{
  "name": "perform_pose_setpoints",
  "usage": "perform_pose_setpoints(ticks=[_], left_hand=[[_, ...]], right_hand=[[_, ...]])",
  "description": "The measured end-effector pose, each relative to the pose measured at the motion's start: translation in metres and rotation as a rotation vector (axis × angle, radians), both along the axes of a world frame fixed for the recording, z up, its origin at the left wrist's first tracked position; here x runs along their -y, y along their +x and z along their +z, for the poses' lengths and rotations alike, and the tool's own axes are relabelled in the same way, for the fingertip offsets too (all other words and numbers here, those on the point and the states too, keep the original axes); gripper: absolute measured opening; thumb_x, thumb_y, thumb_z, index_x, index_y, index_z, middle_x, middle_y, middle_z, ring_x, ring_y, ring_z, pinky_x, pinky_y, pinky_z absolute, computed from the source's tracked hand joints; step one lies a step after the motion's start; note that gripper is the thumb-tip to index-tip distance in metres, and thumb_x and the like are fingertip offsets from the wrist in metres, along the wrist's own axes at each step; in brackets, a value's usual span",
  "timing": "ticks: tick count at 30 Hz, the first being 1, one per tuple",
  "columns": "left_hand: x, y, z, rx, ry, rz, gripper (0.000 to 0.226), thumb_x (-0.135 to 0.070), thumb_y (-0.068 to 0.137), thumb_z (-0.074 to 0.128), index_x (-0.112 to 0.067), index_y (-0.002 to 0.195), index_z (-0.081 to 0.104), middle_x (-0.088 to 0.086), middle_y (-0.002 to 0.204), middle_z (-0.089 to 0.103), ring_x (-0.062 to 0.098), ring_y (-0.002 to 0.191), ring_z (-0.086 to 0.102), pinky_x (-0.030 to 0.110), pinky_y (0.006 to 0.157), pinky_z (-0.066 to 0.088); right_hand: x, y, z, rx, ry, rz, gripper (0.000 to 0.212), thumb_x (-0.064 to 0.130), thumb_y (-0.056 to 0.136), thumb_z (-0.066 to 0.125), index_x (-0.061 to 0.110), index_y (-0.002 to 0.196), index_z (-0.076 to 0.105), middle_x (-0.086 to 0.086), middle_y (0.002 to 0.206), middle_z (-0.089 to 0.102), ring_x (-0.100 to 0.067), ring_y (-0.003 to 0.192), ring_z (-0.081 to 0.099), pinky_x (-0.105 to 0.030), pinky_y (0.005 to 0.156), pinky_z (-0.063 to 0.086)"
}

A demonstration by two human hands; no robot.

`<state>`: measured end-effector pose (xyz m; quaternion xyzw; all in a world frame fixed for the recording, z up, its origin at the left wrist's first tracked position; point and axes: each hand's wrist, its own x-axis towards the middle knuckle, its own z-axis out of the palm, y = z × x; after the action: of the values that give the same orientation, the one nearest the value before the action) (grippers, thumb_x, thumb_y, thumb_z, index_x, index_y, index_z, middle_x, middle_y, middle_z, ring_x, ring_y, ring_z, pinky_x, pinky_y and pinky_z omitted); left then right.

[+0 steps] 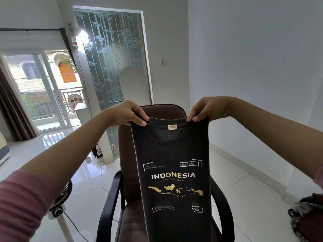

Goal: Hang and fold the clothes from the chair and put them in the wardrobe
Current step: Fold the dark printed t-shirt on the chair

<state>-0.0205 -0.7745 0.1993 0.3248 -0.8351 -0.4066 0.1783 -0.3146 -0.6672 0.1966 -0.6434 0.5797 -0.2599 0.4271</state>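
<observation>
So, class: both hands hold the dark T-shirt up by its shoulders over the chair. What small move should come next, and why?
Probably lower the T-shirt onto the chair seat to fold it: the left hand and right hand pinch its top corners, the sides look already folded in, and it hangs straight.

Single head-worn view, forward and down, close over chair (162,112).

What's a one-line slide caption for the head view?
Both hands, left hand and right hand, pinch a dark INDONESIA T-shirt by its shoulders above a brown office chair.
</observation>
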Motion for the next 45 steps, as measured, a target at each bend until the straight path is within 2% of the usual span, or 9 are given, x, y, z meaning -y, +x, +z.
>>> perform_pose_setpoints(ticks=[3, 8, 13, 17, 22, 30, 36, 42, 45], left_hand=[[0.004, 0.001, 0.000, -0.058, 0.015, 0.005, 0.032, 0.010, 0.075, 0.067, -0.018, 0.062, 0.075, 0.001, 0.073, 0.071, 0.017, 0.079, 0.068, 0.022, 0.064, 0.056], [0.008, 0.000, -0.002, -0.112, 0.063, -0.028, 0.036, 0.014, 0.076, 0.064, -0.017, 0.061, 0.075, 0.002, 0.071, 0.071, 0.018, 0.078, 0.068, 0.023, 0.066, 0.058], [0.008, -0.004, -0.002, -0.021, 0.069, -0.104, 0.038, 0.014, 0.079, 0.060, -0.018, 0.071, 0.078, 0.002, 0.082, 0.075, 0.016, 0.084, 0.070, 0.023, 0.073, 0.057], [0.006, -0.011, -0.001, 0.063, 0.034, -0.111, 0.042, 0.017, 0.080, 0.058, -0.020, 0.073, 0.078, 0.001, 0.086, 0.075, 0.017, 0.088, 0.069, 0.026, 0.081, 0.057], [0.007, -0.016, -0.005, -0.001, 0.015, -0.102, 0.045, 0.019, 0.080, 0.056, -0.020, 0.071, 0.078, 0.001, 0.081, 0.075, 0.017, 0.083, 0.068, 0.025, 0.077, 0.058], [0.019, -0.009, -0.017, -0.227, 0.099, -0.034, 0.051, 0.021, 0.082, 0.049, -0.019, 0.069, 0.078, -0.002, 0.080, 0.074, 0.013, 0.080, 0.070, 0.020, 0.070, 0.056], [0.042, 0.000, -0.026, -0.213, 0.145, 0.014, 0.044, 0.018, 0.082, 0.052, -0.017, 0.075, 0.078, 0.001, 0.087, 0.074, 0.020, 0.091, 0.067, 0.024, 0.075, 0.056], [0.078, 0.002, -0.031, -0.206, 0.154, 0.039, 0.043, 0.017, 0.081, 0.054, -0.017, 0.074, 0.078, 0.001, 0.089, 0.073, 0.020, 0.093, 0.066, 0.024, 0.077, 0.057], [0.105, 0.003, -0.034, -0.199, 0.174, 0.054, 0.042, 0.018, 0.081, 0.054, -0.017, 0.075, 0.078, 0.002, 0.090, 0.073, 0.020, 0.093, 0.067, 0.023, 0.076, 0.057]], right_hand=[[0.003, -0.002, 0.002, 0.062, -0.017, -0.006, 0.029, -0.007, 0.087, 0.056, 0.011, 0.081, 0.077, -0.005, 0.088, 0.074, -0.015, 0.080, 0.070, -0.025, 0.068, 0.057], [0.005, -0.001, 0.009, -0.002, -0.019, -0.024, 0.024, -0.005, 0.082, 0.062, 0.012, 0.079, 0.077, -0.004, 0.087, 0.074, -0.015, 0.079, 0.070, -0.029, 0.074, 0.059], [0.008, 0.002, 0.010, -0.169, -0.054, -0.062, 0.018, 0.005, 0.086, 0.063, 0.016, 0.080, 0.075, 0.003, 0.081, 0.072, -0.022, 0.086, 0.056, -0.034, 0.075, 0.047], [0.006, 0.005, 0.009, -0.207, -0.073, -0.049, 0.013, 0.004, 0.087, 0.062, 0.013, 0.087, 0.071, 0.008, 0.078, 0.074, -0.013, 0.078, 0.066, -0.036, 0.077, 0.057], [0.008, 0.000, 0.003, -0.144, -0.170, -0.035, 0.020, 0.000, 0.087, 0.061, 0.015, 0.085, 0.074, 0.006, 0.085, 0.074, -0.011, 0.081, 0.068, -0.026, 0.070, 0.059], [0.025, -0.013, -0.012, 0.109, -0.188, 0.007, 0.030, -0.008, 0.083, 0.061, 0.016, 0.077, 0.078, -0.004, 0.089, 0.074, -0.015, 0.083, 0.070, -0.023, 0.069, 0.057], [0.050, -0.013, -0.024, 0.153, -0.166, 0.040, 0.031, -0.014, 0.080, 0.060, 0.012, 0.080, 0.077, -0.004, 0.087, 0.074, -0.014, 0.081, 0.071, -0.020, 0.066, 0.056], [0.097, -0.010, -0.029, 0.123, -0.164, 0.035, 0.029, -0.011, 0.080, 0.062, 0.014, 0.082, 0.077, -0.006, 0.095, 0.074, -0.019, 0.091, 0.070, -0.026, 0.076, 0.059], [0.123, -0.008, -0.030, 0.106, -0.152, 0.019, 0.029, -0.011, 0.080, 0.063, 0.014, 0.083, 0.077, -0.006, 0.096, 0.074, -0.019, 0.091, 0.070, -0.024, 0.074, 0.058]])
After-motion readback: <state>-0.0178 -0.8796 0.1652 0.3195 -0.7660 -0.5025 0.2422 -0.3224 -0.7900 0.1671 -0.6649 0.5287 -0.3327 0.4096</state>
